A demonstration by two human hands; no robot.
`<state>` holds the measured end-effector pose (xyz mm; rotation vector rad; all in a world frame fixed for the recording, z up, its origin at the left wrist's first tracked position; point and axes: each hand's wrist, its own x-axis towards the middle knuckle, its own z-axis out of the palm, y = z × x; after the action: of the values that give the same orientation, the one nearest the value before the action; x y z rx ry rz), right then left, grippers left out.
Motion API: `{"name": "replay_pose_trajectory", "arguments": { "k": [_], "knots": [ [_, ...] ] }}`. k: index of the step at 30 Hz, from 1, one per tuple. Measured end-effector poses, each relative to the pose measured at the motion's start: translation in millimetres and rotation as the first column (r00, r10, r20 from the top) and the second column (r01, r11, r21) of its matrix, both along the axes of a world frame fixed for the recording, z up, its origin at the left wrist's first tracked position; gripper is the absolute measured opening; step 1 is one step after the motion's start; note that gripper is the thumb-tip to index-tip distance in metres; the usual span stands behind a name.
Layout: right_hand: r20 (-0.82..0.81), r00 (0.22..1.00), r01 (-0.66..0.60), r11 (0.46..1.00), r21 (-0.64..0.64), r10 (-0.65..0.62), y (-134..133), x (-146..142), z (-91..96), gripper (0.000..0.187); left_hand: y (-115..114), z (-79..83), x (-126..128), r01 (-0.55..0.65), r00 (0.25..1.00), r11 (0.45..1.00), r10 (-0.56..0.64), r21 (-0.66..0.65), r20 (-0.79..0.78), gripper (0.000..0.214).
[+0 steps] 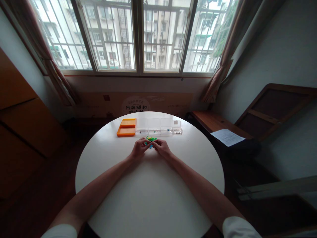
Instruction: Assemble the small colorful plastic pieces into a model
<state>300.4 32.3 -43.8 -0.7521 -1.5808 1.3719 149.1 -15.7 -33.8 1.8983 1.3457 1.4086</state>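
Note:
A small heap of green, yellow and blue pieces [151,138] lies on the round white table [153,185]. My left hand [140,147] is at the heap's left side, its fingers bent and drawn together. From the right, my right hand [161,147] meets it with thumb and fingers pinched. The fingertips of both hands come close together over the near part of the heap. Whatever they pinch is too small to make out. Just beyond the heap stands a row of clear lidded boxes [154,132], lids up, a few tiny pieces inside.
An orange tray [126,131] sits left of the clear boxes. A printed paper sheet [228,137] lies on a wooden bench [210,120] to the right. Behind the table are a printed cardboard box [158,99] and a barred window [138,36]. Wooden cabinets [22,125] stand at the left.

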Motion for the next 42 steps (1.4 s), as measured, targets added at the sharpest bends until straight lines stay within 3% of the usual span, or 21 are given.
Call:
{"name": "replay_pose_trajectory", "arguments": {
  "k": [5,22,42],
  "knots": [
    [0.013,1.000,0.028,1.000,0.003,-0.028,0.9,-0.3,-2.2,0.031,2.5,-2.6,-1.8,-0.038,0.999,0.999,0.038,-0.012,0.027,0.029],
    [-0.005,1.000,0.006,1.000,-0.004,-0.006,0.0,1.6,-0.9,0.030,1.2,-0.1,-1.9,0.058,0.996,0.998,-0.054,-0.040,0.077,0.027],
    [0.012,1.000,-0.013,1.000,0.010,0.013,-1.9,2.9,2.2,0.027,1.9,0.1,-2.1,0.054,0.994,0.996,-0.047,-0.070,0.104,0.031]
  ]
}}
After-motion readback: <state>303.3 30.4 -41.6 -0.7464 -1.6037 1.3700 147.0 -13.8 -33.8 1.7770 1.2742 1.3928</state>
